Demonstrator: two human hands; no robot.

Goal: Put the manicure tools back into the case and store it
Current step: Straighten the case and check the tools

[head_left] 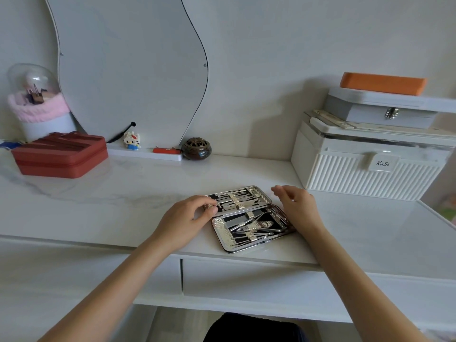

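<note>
Silver and shiny, one manicure case is lying open near the front edge of the desk, its two halves spread flat, each half holding a row of metal tools under a gold strap; they are too small and crowded to count. The left hand is resting at the case's left side, its fingertips curled onto the rim of the far half. The right hand is hovering at the case's right side, fingers loosely bent and holding nothing. Toward the back left corner one red zipped box is sitting, with one small cat figure and one dark round pot along the back edge. At the right edge one white ribbed box is carrying one grey box and one orange block.
</note>
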